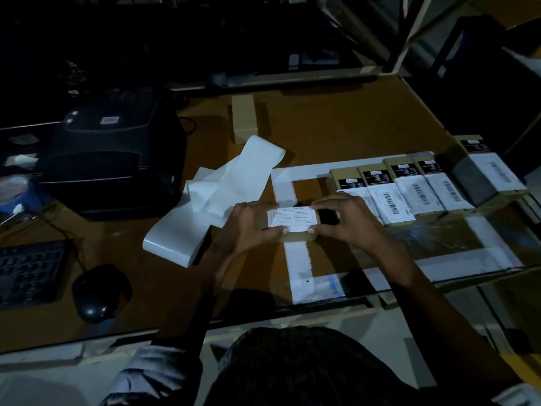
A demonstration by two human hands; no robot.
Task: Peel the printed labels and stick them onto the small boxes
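Dim light hangs over a brown worktable [351,121] marked out with broad white tape. Near the middle, a small cardboard box [295,236] sits under both hands, with a printed label [292,218] lying across its top. The left hand [251,227] grips the box's left end, fingers curled over the far edge and thumb tip pressing the label's near edge. The right hand [345,221] arches over the right end, thumb on the label's near right corner, fingers bent down at the far corner.

To do this step well, I judge the label should be kept square to the box edges, then smoothed outward from the centre with the thumbs so that no bubble or crease is trapped, with the corners pressed last.

To the right stands a row of labelled boxes [409,186]: four side by side, plus a fifth, larger one at the far right end, turned at an angle. One more plain box [243,118] lies alone on the far side. One long strip of empty label backing [225,186] curls left of the hands. Further left sit one black label printer [111,153], one keyboard [29,273] and one mouse [101,291].
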